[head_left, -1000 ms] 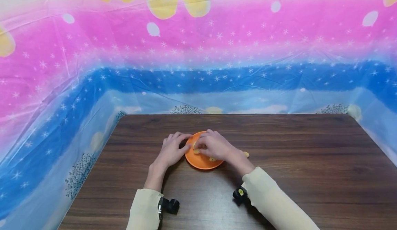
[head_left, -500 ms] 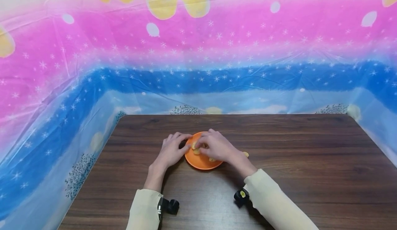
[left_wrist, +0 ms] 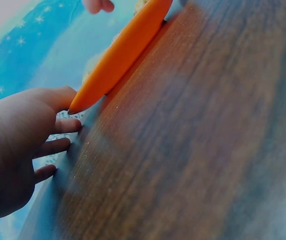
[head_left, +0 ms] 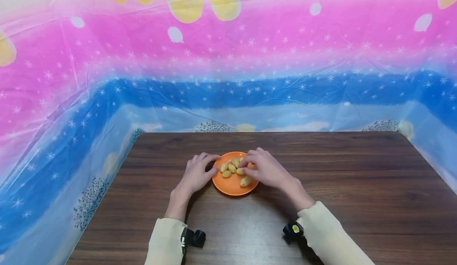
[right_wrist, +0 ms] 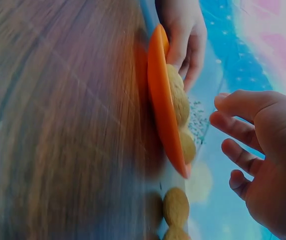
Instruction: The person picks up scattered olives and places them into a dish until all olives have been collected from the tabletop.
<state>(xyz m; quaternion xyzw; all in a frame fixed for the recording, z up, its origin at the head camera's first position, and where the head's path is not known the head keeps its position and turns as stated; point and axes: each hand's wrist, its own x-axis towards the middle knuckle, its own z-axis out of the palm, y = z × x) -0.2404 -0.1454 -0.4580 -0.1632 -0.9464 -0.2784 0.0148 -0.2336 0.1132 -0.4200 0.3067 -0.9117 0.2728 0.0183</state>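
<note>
An orange plate (head_left: 228, 187) holds several tan, oval, nut-like pieces (head_left: 245, 181), most toward its far half. At the plate's left rim is my left hand (head_left: 194, 173), thumb and index finger touching the edge, the other fingers extended; the left wrist view shows this hand (left_wrist: 18, 145) against the orange plate (left_wrist: 113, 57). My right hand (head_left: 267, 169) hovers over the right part of the plate, hiding some pieces. In the right wrist view that hand (right_wrist: 267, 145) has parted, slightly bent fingers with nothing between them, apart from the pieces (right_wrist: 180, 106).
Two more tan pieces (right_wrist: 175, 206) lie on the table beside the plate in the right wrist view; the right hand or arm hides them from the head view. A dark wood table (head_left: 357, 201) meets a pink and blue patterned cloth (head_left: 278, 90) at its back and sides.
My right hand has moved right across the plate, away from the left-side pieces, uncovering several of them. Its fingers have parted. The left hand stays at the rim.
</note>
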